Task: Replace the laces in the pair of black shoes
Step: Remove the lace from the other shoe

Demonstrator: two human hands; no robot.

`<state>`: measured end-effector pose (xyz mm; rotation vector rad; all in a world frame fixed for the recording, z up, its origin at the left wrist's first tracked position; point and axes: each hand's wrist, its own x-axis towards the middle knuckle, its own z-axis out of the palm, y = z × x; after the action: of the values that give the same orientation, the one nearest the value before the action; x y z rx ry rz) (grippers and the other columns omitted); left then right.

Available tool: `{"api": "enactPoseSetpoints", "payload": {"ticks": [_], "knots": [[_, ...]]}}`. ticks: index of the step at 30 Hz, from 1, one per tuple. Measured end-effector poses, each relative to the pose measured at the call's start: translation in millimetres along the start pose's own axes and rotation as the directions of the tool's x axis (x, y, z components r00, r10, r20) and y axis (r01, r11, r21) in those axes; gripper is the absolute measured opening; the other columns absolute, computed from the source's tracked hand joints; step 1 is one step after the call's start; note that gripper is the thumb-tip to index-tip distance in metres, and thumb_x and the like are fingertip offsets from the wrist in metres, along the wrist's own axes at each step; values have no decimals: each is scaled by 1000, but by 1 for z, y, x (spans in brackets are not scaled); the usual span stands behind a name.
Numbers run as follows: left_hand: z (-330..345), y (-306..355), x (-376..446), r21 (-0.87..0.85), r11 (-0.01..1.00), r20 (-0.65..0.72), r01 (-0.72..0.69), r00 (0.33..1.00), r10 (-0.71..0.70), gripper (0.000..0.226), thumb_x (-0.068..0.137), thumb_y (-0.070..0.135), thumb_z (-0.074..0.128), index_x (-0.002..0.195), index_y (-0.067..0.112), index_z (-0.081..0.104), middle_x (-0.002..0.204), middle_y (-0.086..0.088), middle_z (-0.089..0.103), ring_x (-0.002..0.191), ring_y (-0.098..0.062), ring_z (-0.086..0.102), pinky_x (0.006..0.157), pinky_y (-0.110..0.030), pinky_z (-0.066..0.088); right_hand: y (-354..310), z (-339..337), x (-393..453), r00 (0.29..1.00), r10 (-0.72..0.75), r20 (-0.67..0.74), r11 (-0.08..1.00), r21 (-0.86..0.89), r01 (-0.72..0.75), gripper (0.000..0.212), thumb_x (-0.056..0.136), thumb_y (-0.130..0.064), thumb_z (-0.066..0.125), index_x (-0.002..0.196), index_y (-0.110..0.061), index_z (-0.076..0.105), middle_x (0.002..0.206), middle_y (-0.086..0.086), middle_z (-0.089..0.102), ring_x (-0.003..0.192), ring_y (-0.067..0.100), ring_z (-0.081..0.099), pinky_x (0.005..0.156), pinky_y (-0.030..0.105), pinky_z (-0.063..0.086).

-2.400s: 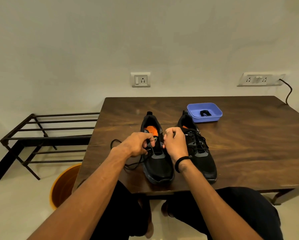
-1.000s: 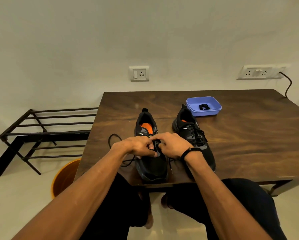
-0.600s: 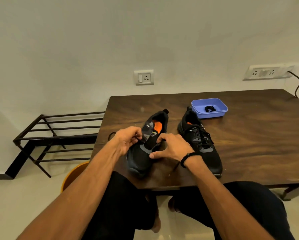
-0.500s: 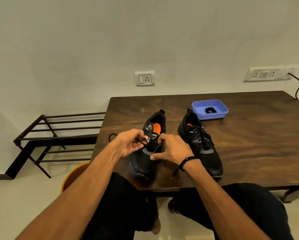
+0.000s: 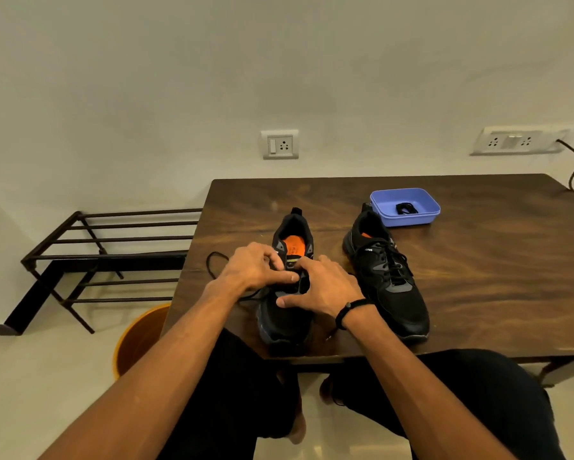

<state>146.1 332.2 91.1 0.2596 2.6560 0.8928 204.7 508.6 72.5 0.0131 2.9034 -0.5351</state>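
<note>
Gripping near-edge shoe (image 5: pixel 287 313): left hand (image 5: pixel 250 270) pinches lace (image 5: pixel 216 260), right hand (image 5: pixel 325 287) curled on tongue; two shoes, eyelets hidden.

Both hands, left hand (image 5: pixel 252 268) and right hand (image 5: pixel 322 287), grip the unlaced black orange-insoled shoe (image 5: pixel 287 313) left of the laced black shoe (image 5: pixel 390 280), on the dark wooden table (image 5: pixel 478 277).

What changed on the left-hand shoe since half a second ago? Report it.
The left-hand shoe, tipped with its heel leaning right, now lies straight and flat on the table. Both hands, left hand and right hand, remain at its lace area. The right-hand shoe and blue tray stayed put.
</note>
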Motion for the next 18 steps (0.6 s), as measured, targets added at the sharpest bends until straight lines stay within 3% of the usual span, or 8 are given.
{"api": "enactPoseSetpoints", "payload": {"ticks": [2,5,12,14,16,18], "knots": [[1,3,-1,36,992,130,-122,985,117,24,72,44,91,85,30,78,79,9,64,73,-6,58,65,-20,43,2,1,0,1000,-4,-18,1000,5,4,90,65,-85,72,138,-38,48,131,0,52,125,28,52,88,45,49],[6,7,2,99,975,173,-197,969,178,8,81,23,86,81,28,80,73,14,65,71,-1,59,65,-15,43,5,2,1,1000,-2,-25,1000,11,2,93,63,-86,72,140,-38,47,133,-2,52,126,27,52,91,45,50],[10,10,3,121,972,192,-201,965,176,7,93,20,73,86,19,74,90,3,74,86,-11,69,83,-31,56,4,1,1,1000,-1,-25,1000,2,1,88,62,-85,73,135,-39,50,129,-1,54,123,27,54,89,45,50],[6,7,5,87,981,71,-174,983,168,17,98,23,65,83,23,72,93,1,74,91,-17,70,87,-38,57,4,0,-1,1000,1,-28,1000,-1,-1,87,63,-85,73,133,-39,51,128,-2,54,122,26,54,89,46,51],[0,4,5,63,992,-168,-108,979,117,27,103,23,57,81,26,73,96,-1,75,98,-25,72,87,-40,57,4,-3,-2,1000,11,-26,1000,8,-11,85,63,-84,74,132,-38,52,127,-3,55,122,25,55,88,44,50],[-8,-1,3,-66,998,-467,14,883,-43,33,106,18,50,85,19,75,96,-8,75,102,-30,70,79,-36,51,5,-6,-2,1000,22,-20,1000,11,-21,83,63,-82,76,129,-37,53,125,-4,56,120,25,56,86,43,48]]}}
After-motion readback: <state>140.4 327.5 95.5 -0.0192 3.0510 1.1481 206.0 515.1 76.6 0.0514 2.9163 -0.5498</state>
